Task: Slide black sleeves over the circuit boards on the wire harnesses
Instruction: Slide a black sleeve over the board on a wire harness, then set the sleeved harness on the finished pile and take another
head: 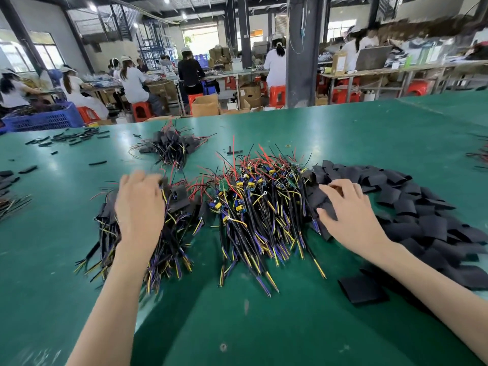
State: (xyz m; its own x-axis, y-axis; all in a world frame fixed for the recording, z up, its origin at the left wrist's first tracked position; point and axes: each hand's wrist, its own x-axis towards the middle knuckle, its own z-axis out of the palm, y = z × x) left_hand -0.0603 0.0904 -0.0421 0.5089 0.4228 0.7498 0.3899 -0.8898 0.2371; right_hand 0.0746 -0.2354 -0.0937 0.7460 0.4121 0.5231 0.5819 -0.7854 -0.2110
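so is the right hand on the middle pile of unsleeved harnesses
No, the right hand lies on the heap of black sleeves, beside the middle pile of unsleeved harnesses.

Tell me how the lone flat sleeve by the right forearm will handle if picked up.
The sleeve is probably light and floppy: it lies pressed flat, and those in the pile bend and curl. It likely won't roll, being flat. Its matte surface suggests it shouldn't slip.

Glossy green tabletop (pixel 343 133), matt black sleeves (pixel 427 225), smooth plastic-coated wires (pixel 261 220).
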